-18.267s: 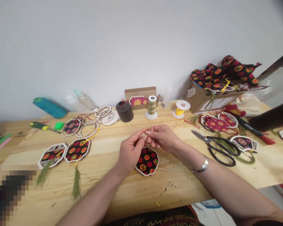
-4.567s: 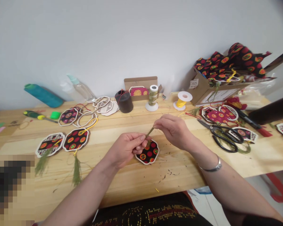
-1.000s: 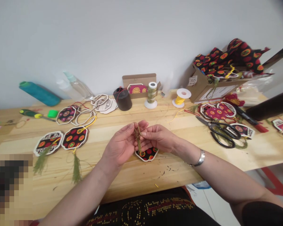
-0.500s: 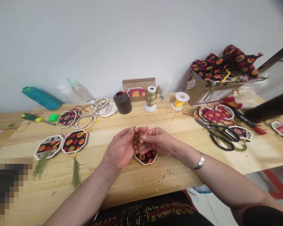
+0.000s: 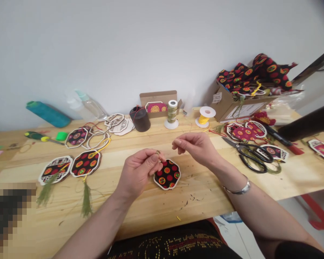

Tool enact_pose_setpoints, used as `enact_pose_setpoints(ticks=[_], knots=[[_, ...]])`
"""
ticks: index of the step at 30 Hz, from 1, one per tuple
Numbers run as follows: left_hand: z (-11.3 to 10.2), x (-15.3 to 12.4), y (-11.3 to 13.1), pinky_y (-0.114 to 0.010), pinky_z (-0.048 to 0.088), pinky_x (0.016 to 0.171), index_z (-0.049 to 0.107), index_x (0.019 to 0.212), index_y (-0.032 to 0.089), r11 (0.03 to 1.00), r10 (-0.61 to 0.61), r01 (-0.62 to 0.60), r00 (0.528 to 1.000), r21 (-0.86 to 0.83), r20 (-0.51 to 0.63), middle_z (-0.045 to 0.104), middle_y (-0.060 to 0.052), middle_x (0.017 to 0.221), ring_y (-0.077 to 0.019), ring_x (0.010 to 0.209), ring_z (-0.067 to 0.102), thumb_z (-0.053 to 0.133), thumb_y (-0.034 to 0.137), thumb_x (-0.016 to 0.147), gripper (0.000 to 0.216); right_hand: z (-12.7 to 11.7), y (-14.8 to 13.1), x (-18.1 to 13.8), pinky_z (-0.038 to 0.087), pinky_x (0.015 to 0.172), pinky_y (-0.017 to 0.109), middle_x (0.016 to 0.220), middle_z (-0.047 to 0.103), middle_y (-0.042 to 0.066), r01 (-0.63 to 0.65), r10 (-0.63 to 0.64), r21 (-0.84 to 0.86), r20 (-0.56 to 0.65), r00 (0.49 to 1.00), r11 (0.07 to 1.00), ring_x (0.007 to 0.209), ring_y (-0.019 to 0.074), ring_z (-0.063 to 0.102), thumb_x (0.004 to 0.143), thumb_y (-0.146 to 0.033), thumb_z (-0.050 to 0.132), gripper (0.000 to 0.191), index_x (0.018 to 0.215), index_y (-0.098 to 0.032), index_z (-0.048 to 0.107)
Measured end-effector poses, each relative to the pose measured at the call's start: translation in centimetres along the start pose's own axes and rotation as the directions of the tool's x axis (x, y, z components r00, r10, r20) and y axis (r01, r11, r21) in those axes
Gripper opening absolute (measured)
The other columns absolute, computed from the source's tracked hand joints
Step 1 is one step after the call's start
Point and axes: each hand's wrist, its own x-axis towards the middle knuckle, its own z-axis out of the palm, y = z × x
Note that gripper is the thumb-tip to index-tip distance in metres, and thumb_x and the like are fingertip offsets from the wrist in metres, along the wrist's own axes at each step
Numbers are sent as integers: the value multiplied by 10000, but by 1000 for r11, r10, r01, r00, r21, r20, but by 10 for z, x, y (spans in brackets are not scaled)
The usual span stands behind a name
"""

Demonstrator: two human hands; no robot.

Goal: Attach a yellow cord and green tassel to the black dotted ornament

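Pinching olive strands (image 5: 158, 152) is the left hand (image 5: 140, 169).

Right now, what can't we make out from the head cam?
All head view:
Most of the olive thread: hidden by the left hand.
Any strand in the right hand: too fine to tell.
Lower contents of the cardboard box: covered by patterned cloth and box walls.
Far-right framed piece: cut off by the right edge.

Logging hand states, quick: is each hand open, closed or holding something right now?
Left hand: closed, pinching a thin olive-green thread bundle.
Right hand: closed in a pinch; whether it holds anything cannot be told.
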Motion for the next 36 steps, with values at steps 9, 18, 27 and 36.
enact_pose_setpoints(ticks=[9,18,27,36], knots=[[1,0,1,-194,286,420,683,698,145,987,-137,137,991,82,-2,592,-8,590,-46,439,388,700,272,730,132,8,3,-5,449,726,284,829,671,35,256,-244,-65,146,959,965,776,137,587,828,-249,599,126,875,-182,694],[1,4,2,-175,242,414,633,663,124,978,-204,205,979,33,-33,542,6,595,-24,437,330,704,277,733,183,7,4,-3,394,639,248,705,636,36,228,-173,-533,152,973,815,672,122,536,834,-202,578,151,739,-141,678],[-2,7,1,-166,220,400,636,660,115,975,-217,220,972,19,-93,546,0,608,-17,440,316,727,301,703,211,-56,2,2,400,690,284,866,670,115,150,52,-951,170,984,271,837,213,600,802,-81,555,147,839,-134,687],[-5,5,-4,-161,230,415,623,683,124,968,-238,243,968,59,-83,556,14,638,-14,437,327,686,344,740,236,-61,16,1,390,619,240,964,586,81,208,31,-973,211,977,97,798,170,589,861,-98,466,183,948,-158,615]])
